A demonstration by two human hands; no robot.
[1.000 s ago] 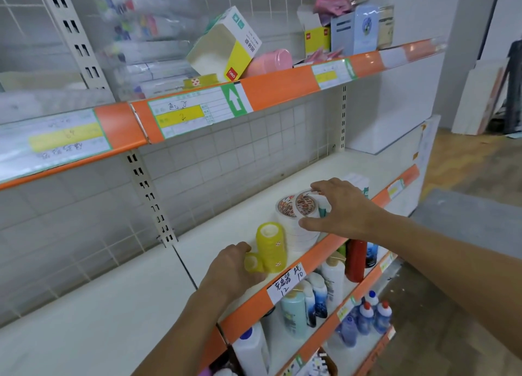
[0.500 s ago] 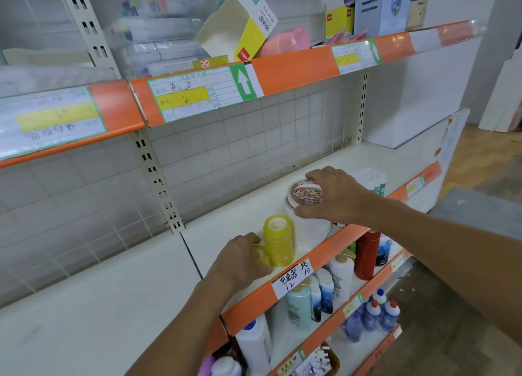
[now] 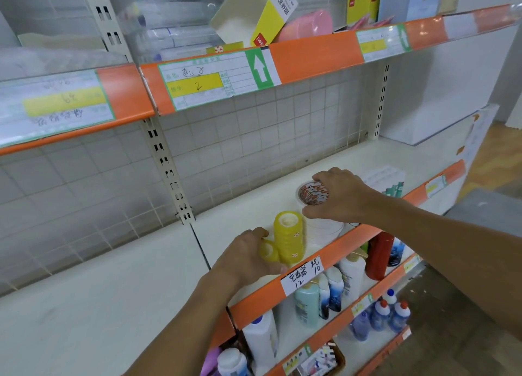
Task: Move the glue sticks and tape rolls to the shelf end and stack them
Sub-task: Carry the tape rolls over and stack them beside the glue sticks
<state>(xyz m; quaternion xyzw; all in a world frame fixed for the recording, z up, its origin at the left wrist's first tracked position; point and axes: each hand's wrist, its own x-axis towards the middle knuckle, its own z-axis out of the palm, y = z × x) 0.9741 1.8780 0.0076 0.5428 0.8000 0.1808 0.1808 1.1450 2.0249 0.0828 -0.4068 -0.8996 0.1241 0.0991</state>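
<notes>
Cream shelf (image 3: 282, 195) with orange edge, pale grid backing, perhaps a shop

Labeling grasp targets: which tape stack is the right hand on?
The white stack with the red-printed top roll; right hand grips it. The yellow stacks sit by the left hand.

Glossy yellow tape stack (image 3: 288, 241) on matt cream metal shelf (image 3: 118, 299)

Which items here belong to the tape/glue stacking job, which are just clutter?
Job:
- white tape stack, gripped on top by the right hand
- tall yellow tape stack
- small yellow roll, held by the left hand

Clutter:
- tilted yellow-white box
- red bottle
- handwritten price tag
</notes>
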